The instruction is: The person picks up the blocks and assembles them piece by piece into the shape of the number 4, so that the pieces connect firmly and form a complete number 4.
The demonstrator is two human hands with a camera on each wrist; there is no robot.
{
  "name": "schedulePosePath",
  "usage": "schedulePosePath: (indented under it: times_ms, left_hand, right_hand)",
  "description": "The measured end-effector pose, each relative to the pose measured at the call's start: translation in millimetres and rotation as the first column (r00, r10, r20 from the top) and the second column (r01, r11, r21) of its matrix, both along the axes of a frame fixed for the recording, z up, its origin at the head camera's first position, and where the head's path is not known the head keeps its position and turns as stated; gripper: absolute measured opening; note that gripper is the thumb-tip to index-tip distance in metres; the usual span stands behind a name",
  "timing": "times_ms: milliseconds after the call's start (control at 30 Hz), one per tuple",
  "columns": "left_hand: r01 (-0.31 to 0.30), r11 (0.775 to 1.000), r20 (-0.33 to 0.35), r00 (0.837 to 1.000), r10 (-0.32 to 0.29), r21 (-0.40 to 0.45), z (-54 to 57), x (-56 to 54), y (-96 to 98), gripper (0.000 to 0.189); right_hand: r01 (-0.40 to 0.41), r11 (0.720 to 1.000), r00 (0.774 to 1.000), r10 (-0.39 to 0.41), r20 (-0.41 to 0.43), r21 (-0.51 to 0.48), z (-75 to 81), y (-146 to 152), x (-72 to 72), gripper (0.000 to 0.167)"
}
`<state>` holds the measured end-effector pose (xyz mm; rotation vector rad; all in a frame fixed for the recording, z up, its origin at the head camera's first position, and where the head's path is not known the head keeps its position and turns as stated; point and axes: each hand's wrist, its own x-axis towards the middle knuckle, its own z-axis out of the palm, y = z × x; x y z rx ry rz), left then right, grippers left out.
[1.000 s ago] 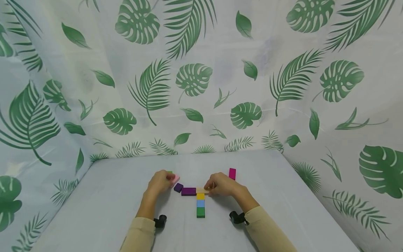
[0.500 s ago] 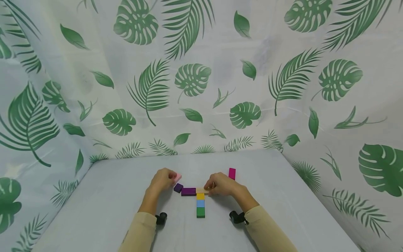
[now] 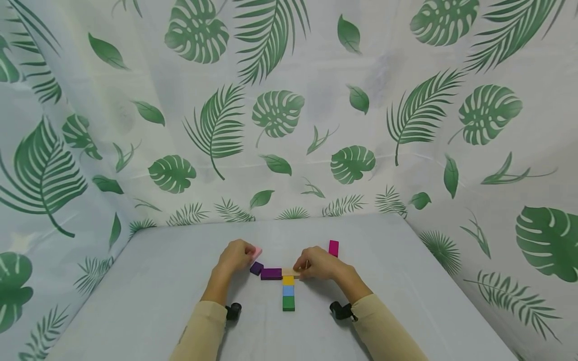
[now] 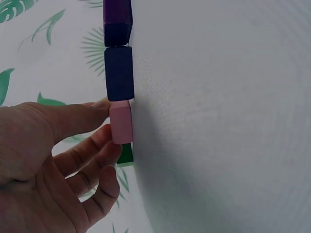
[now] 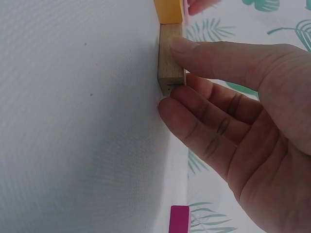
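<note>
We see left hand [image 3: 236, 255] pinching pink block [image 4: 121, 122] beside dark-purple block [image 3: 256, 268], right hand [image 3: 318, 263] pinching bare-wood block [image 5: 167, 60] against yellow block [image 3: 288, 281].

On the bench [image 3: 135, 301], a column of three blocks [image 3: 288, 291]; across its far end, a head block [image 3: 289, 272] at right fingers [image 5: 187, 125]; left of that, a middle block [image 3: 271, 274], then an askew corner block [image 3: 256, 268]; behind, between left fingers [image 4: 85, 149], a held block [image 4: 121, 122]. Behind right fingers, well apart, a lone block [image 3: 333, 248].
</note>
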<state>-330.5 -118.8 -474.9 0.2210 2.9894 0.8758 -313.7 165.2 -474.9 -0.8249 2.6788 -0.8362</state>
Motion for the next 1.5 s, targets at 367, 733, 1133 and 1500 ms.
schedulePosePath:
  times_ms: [367,733,1133,1500]
  left_hand:
    - [-0.017,1.0,0.026,1.0,0.017,0.018,-1.8,-4.7,5.7,0.026]
    - [-0.018,1.0,0.035,0.999,0.017,0.025,-2.0,-6.5,11.6,0.026]
    - [-0.01,1.0,0.025,1.0,0.009,0.023,-2.9,-7.6,14.4,0.026]
    - [-0.004,1.0,0.035,0.999,0.003,0.027,-4.0,-9.0,16.4,0.024]
  right_hand:
    - [-0.017,1.0,1.0,0.017,-0.007,-0.001,0.9,0.7,1.0,0.021]
    - [-0.015,1.0,1.0,0.015,0.001,-0.01,-0.4,1.2,-0.4,0.02]
    - [-0.009,1.0,1.0,0.01,0.008,-0.021,0.9,1.2,0.8,0.02]
    - [-0.013,1.0,1.0,0.012,-0.001,-0.012,-0.3,1.1,-0.1,0.021]
